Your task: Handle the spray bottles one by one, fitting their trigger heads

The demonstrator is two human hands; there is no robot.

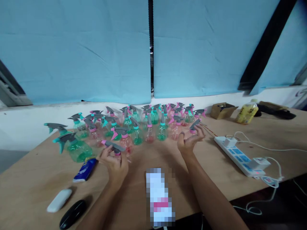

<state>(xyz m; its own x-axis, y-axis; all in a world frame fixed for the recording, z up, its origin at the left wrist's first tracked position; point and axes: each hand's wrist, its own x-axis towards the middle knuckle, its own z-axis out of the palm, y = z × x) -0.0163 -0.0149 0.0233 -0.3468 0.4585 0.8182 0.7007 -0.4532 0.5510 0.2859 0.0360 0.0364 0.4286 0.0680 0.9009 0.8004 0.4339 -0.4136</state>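
My left hand (115, 166) is closed around a spray bottle with a grey and pink trigger head (114, 147); its body is mostly hidden by my fingers. On the right, my right hand (190, 140) grips another spray bottle, whose grey head and pink collar (193, 129) show above the fingers. Beyond and between both hands stand several clear spray bottles, some tinted green (162, 129) with teal collars, others pink (150, 133) with pink collars. A larger green one (79, 150) stands to the left of my left hand.
A pixelated phone (159, 195) lies centre front. To the left are a blue packet (85, 169), a white case (59, 200) and a black rounded object (73, 214). A power strip (240, 156) with cords, a cardboard box (223, 111) and a yellow-labelled bottle (247, 112) occupy the right.
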